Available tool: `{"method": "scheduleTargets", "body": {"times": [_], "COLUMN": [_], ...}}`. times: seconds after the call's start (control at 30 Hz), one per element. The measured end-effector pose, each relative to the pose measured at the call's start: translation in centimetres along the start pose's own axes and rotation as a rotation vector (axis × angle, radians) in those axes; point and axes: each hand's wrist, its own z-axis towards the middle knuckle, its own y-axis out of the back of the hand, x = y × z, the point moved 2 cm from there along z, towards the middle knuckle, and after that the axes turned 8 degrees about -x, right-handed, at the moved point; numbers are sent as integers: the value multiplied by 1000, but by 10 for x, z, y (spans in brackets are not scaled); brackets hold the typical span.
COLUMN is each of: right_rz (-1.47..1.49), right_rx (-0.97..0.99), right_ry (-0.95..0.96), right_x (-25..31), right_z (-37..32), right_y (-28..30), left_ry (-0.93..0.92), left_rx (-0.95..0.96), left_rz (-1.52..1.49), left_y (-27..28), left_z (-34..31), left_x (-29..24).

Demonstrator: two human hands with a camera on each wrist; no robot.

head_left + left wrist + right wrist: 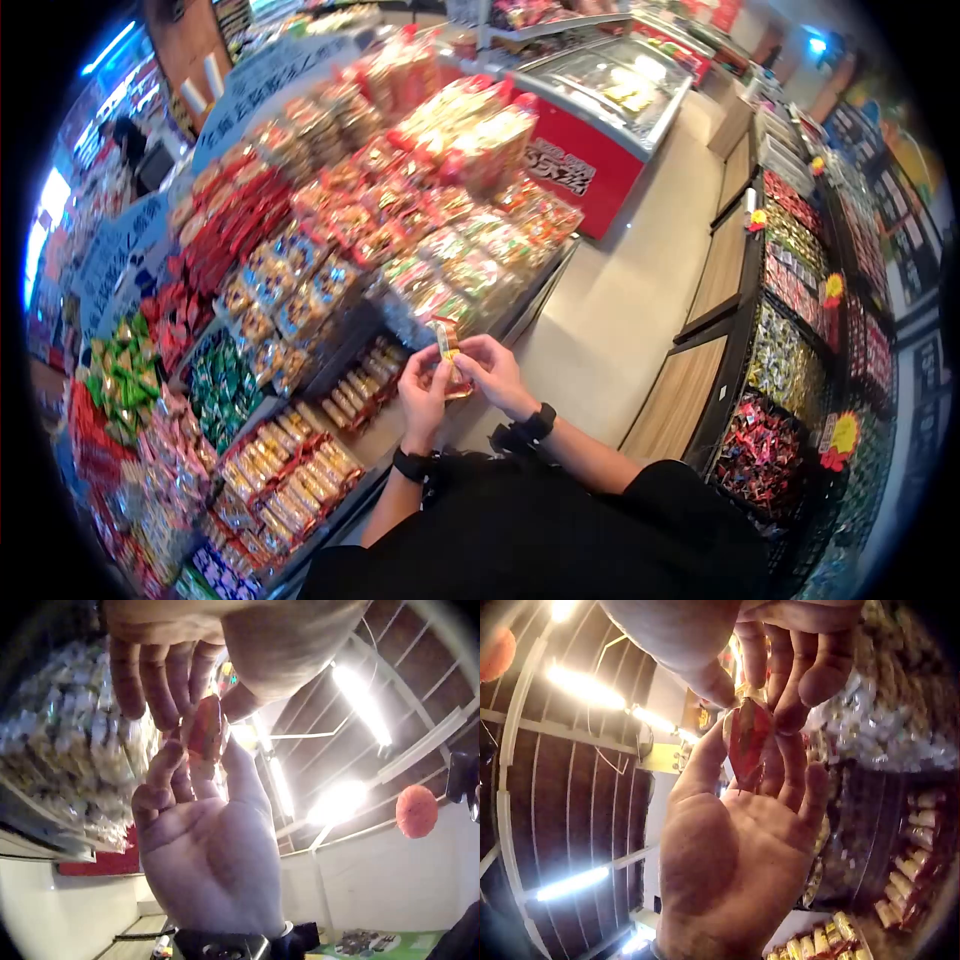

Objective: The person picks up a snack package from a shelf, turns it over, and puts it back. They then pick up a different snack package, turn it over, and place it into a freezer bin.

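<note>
The small red-and-yellow snack packet [446,342] stands upright, pinched between left hand [425,388] and right hand [495,370].

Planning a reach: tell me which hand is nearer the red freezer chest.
Right. The right hand holds the packet on the side toward the red freezer chest; the left hand holds its far side.

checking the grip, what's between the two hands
A small red snack packet, pinched by both the left hand and the right hand. Nothing else lies between them. The head view shows it, both wrist views closer.
</note>
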Motion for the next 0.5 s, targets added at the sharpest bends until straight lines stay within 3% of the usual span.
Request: {"method": "scheduleTargets", "body": {"times": [0.3,0.37,0.5], "right_rz": [62,60,51], "right_rx": [-274,-342,-479], "right_ry": [131,148,122], "right_x": [54,58,72], "right_z": [-60,-72,-98], "right_y": [150,181,233], "left_ry": [77,18,159], "left_rx": [307,358,439], "left_rz": [64,123,109], "left_y": [-157,-186,-244], "left_z": [-36,-43,-66], "left_x": [46,61,72]}}
